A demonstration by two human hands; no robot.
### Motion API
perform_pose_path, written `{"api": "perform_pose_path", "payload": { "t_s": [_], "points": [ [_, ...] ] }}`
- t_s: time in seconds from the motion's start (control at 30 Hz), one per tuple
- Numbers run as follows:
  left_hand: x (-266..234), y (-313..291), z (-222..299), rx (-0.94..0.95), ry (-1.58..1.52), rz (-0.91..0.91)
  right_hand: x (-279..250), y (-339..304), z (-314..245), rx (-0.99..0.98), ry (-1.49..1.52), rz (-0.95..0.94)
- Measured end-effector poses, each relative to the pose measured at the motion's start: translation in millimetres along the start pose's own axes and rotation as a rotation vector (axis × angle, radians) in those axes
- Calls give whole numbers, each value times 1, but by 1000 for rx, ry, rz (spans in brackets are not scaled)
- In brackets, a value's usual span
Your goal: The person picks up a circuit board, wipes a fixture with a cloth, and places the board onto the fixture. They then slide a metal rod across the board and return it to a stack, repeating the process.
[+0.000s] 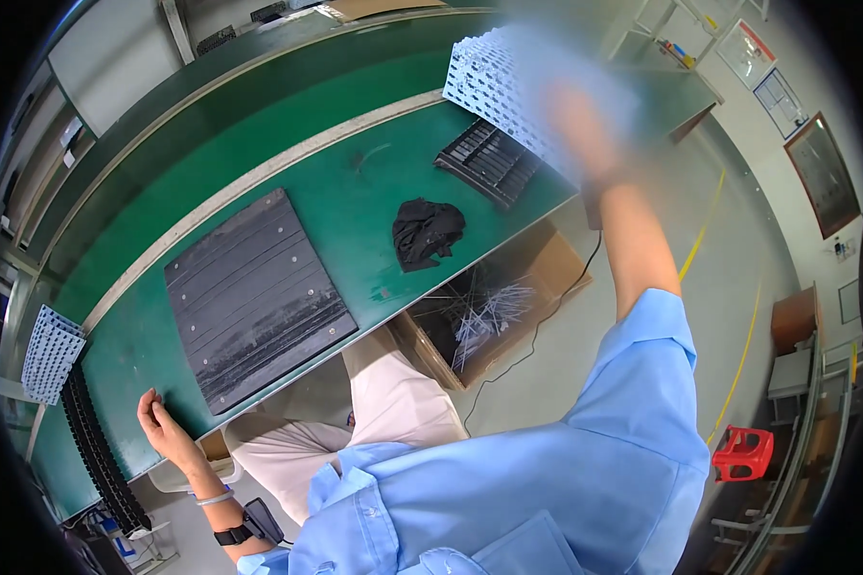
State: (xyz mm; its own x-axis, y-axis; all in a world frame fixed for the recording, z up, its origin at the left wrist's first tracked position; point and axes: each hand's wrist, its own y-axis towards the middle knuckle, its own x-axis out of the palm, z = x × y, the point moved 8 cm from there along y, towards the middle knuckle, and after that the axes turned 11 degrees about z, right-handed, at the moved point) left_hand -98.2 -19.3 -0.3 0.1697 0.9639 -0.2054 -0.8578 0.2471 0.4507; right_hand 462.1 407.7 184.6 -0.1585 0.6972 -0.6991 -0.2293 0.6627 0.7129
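Observation:
My right hand [573, 113] reaches far out to the right end of the green bench, over a light blue perforated tray or block [481, 72]. A pale blur covers its fingers, so their grip is hidden. Beneath and in front of the block lies a black slotted rack [494, 163]. My left hand [168, 439] rests by the bench's near edge, fingers loosely bent and apart, holding nothing. Just right of it lies a large dark board [259, 297] with small round studs. A crumpled black cloth [427, 233] sits between board and rack.
At the bench's [355, 177] left end are another light blue perforated block [53, 355] and a long black ribbed strip [94, 450]. Below the near edge, a cardboard box [431, 350] holds many thin pale strips; a black cable [527, 355] runs beside it. A red stool [743, 453] stands right.

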Motion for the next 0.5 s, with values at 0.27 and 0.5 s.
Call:
{"api": "perform_pose_path", "payload": {
  "t_s": [0.27, 0.5],
  "points": [
    [0, 3, -3, -11, -26, 1, 4, 4, 2, -10, 82, 1],
    [-4, 3, -10, -12, -38, -9, 22, 11, 9, -64, 44, 24]
  ]
}}
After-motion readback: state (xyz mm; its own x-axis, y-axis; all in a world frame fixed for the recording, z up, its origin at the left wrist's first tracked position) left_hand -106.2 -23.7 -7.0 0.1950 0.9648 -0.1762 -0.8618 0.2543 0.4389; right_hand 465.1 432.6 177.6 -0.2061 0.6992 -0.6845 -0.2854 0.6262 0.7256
